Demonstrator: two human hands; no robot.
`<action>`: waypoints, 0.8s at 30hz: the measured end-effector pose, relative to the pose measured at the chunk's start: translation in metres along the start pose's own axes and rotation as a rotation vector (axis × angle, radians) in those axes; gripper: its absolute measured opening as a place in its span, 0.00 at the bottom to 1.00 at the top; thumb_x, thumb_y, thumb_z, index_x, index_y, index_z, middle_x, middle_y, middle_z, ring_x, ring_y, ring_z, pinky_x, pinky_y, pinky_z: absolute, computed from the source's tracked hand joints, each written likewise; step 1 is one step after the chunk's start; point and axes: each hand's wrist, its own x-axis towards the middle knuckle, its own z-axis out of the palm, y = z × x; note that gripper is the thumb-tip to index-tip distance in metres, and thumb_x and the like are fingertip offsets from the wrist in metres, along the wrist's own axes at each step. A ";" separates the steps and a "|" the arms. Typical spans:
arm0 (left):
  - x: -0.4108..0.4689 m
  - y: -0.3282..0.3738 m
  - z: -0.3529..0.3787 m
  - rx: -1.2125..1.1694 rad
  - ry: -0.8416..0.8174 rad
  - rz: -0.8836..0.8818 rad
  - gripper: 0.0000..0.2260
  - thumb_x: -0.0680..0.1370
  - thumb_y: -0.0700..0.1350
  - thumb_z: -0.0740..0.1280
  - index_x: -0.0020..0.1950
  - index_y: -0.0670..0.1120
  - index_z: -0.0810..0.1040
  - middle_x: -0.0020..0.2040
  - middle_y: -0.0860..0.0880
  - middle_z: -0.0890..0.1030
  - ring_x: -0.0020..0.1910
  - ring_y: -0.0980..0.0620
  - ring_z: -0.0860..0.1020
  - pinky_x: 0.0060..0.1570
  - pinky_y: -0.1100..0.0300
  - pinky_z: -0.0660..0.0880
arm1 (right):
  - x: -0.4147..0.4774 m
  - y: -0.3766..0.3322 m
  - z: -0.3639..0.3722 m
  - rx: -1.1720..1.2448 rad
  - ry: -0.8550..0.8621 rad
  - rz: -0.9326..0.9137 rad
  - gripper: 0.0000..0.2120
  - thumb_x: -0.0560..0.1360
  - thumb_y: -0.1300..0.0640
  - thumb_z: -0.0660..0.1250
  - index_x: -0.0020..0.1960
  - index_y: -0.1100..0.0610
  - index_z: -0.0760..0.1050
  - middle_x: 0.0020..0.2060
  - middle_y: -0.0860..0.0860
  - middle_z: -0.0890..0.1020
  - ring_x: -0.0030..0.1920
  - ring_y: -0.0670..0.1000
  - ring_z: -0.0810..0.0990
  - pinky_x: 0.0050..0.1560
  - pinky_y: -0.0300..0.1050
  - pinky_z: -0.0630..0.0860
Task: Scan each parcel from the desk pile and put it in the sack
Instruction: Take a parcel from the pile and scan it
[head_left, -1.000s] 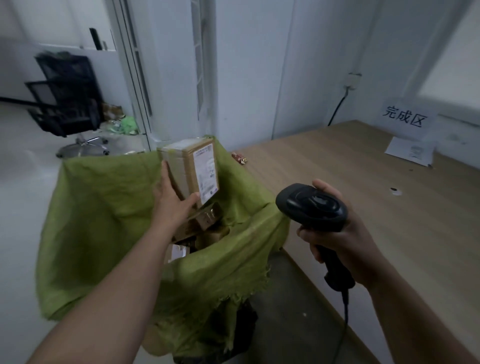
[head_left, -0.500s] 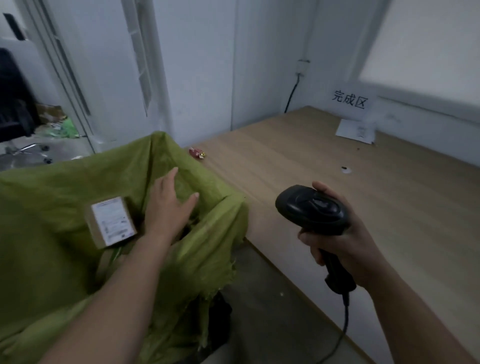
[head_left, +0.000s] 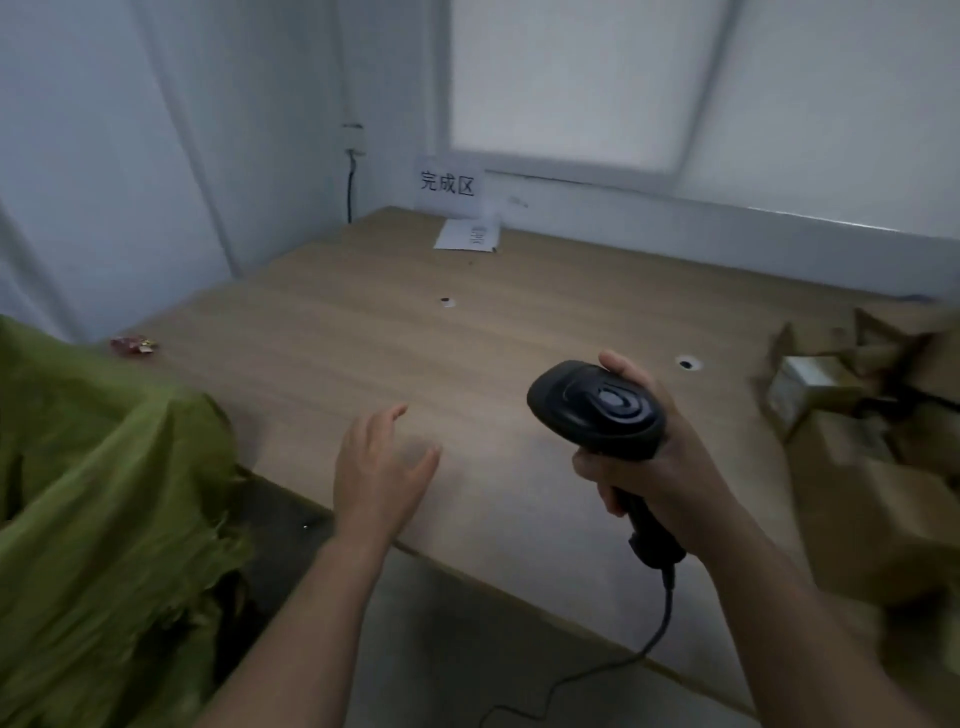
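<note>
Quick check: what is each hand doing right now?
Left hand: open, fingers spread above the desk, holding nothing.
Right hand: grips the black scanner.

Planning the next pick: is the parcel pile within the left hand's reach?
Probably yes: the left hand is empty, though the scanner in the right hand sits between it and the parcel pile.

1. Looks like pale wood grain, matt and smooth: the desk (head_left: 363, 322).
2. Shows coarse green woven cloth, frayed at the edge, at 8 o'clock: the sack (head_left: 104, 493).
3. Reads as black plastic with a faint sheen: the scanner (head_left: 597, 410).
4. Appears as matt brown cardboard, blurred, at 3 o'clock: the parcels (head_left: 883, 467).
5. Looks like white paper at 12 o'clock: the sign (head_left: 448, 184).
</note>
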 end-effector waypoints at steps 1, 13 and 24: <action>-0.008 0.020 0.015 -0.011 -0.030 0.015 0.26 0.73 0.49 0.75 0.66 0.39 0.74 0.60 0.40 0.76 0.61 0.41 0.73 0.60 0.51 0.69 | -0.012 0.002 -0.020 -0.012 0.029 0.001 0.44 0.65 0.75 0.73 0.70 0.42 0.65 0.57 0.56 0.77 0.28 0.58 0.76 0.26 0.50 0.75; -0.078 0.229 0.157 -0.145 -0.277 0.269 0.28 0.75 0.52 0.72 0.71 0.43 0.70 0.66 0.45 0.73 0.66 0.46 0.71 0.64 0.53 0.68 | -0.131 0.023 -0.221 -0.146 0.361 -0.016 0.46 0.56 0.56 0.82 0.68 0.36 0.66 0.60 0.48 0.77 0.36 0.49 0.78 0.34 0.47 0.76; -0.081 0.360 0.248 -0.099 -0.656 0.576 0.34 0.74 0.58 0.69 0.76 0.52 0.60 0.74 0.48 0.64 0.71 0.47 0.64 0.65 0.52 0.66 | -0.203 0.036 -0.310 -0.148 0.590 -0.008 0.41 0.63 0.64 0.79 0.66 0.35 0.67 0.61 0.46 0.75 0.33 0.48 0.80 0.29 0.47 0.76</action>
